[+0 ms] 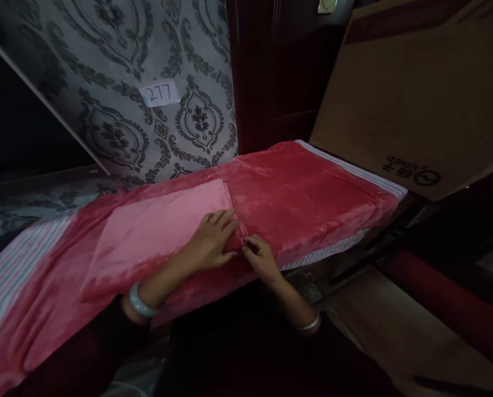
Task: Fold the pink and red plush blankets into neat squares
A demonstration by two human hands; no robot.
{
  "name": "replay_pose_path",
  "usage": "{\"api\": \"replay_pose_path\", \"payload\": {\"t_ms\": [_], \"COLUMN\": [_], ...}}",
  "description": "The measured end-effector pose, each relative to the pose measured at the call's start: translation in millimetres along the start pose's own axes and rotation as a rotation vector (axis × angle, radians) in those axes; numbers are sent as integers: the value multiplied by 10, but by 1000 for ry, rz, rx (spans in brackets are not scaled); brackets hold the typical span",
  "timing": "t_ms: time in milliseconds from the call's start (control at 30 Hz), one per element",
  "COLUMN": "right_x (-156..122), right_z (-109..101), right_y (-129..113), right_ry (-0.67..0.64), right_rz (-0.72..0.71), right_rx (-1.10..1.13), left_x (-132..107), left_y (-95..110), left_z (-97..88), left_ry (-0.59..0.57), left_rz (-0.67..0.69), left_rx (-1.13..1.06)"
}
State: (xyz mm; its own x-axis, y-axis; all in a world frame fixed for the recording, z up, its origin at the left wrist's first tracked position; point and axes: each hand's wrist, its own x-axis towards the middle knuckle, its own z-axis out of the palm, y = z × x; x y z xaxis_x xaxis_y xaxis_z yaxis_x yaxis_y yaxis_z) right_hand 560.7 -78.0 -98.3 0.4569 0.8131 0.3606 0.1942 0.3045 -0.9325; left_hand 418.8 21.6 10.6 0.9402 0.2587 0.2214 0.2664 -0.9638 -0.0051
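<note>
**Head view: holding and pinching the corner of the pink cloth**

1. Position of the work. The pink cloth (155, 231) lies flat on the red plush blanket (312, 187). Most of it spreads away from the grip on the left hand's side. Its near right corner sits directly under the two hands, which nearly touch each other.

2. Left hand (211, 242). The hand is open, with its fingers stretched out and only slightly bent. It presses palm-down on the cloth's right edge and grasps nothing. It works as a weight on the cloth. A pale bangle (141, 303) sits on the wrist behind it.

3. Right hand (261, 258). The hand rests just beside the left fingertips, on the side facing the cardboard box (416, 94). The thumb and forefinger are drawn together in a tight pinch at the cloth's corner. The pinch appears to hold the pink cloth. The dim light leaves some doubt whether blanket pile is caught in it as well. A thin bracelet (308, 324) sits on this wrist.

4. Doing the step well (judgement).
   - The flat hand should keep even pressure close to the edge, so that the cloth does not creep on the slippery pile.
   - The pinch should take only the cloth's layers, right at the corner.
   - Any pull should run along the edge and away from the flat hand, so that no ridge forms between the two hands.

5. Surroundings. A striped sheet (19, 259) shows beyond the blanket, far out on the left hand's side. Patterned wallpaper carrying a paper label (159, 92) stands beyond the grip.
</note>
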Motion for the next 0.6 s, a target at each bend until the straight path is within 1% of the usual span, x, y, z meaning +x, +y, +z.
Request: {"api": "replay_pose_path", "payload": {"t_ms": [67,133,200,300,367,467,533,600], "right_x": [-4,-11,-13,-5,3,9,8,7], "right_z": [-9,-41,-96,-181,-210,-204,-184,-167], "right_y": [2,7,18,53,87,128,139,139], "right_ry": [6,25,58,95,93,65,41,20], "right_rz": [1,19,56,90,73,38,34,39], "right_rx": [22,61,84,40,-13,-78,-117,-155], "left_x": [-99,-151,-165,-158,-157,-174,-190,-205], "left_y": [115,185,214,200,161,83,40,26], "left_z": [87,190,275,350,375,399,408,415], "left_ry": [-38,-76,-78,-28,27,168,277,361], "left_rz": [-117,-193,-217,-230,-245,-285,-349,-421], "left_rx": [56,59,53,28,-36,-200,-307,-364]}}
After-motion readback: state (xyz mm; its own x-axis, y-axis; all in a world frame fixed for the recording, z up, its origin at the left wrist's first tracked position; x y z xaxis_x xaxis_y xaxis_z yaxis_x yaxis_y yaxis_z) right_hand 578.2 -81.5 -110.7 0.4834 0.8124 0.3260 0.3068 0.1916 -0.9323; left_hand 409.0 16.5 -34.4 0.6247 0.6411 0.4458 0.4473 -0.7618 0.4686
